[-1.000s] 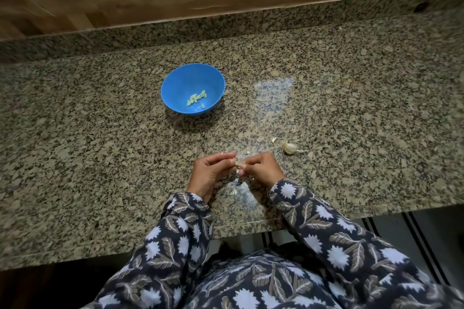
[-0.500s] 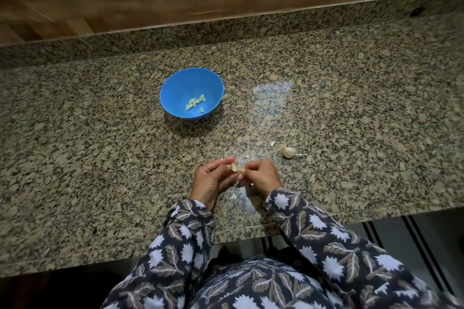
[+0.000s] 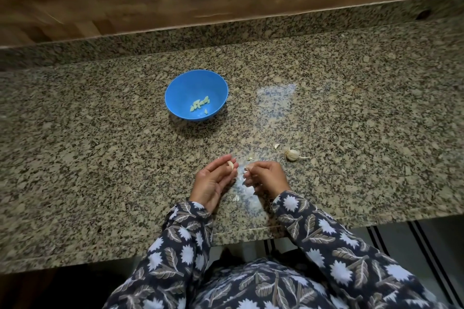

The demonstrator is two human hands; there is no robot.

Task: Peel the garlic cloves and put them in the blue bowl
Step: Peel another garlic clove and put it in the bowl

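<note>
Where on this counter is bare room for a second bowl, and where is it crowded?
Bare counter lies left of the bowl and the left hand holding a clove, and right of the garlic head. Crowded: around the right hand pinching peel and up to the garlic head, where peel scraps lie.

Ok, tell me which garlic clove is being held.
The pale clove at the left hand's fingertips. The other peeled cloves lie in the blue bowl, and the garlic head remnant sits on the granite counter.
</note>
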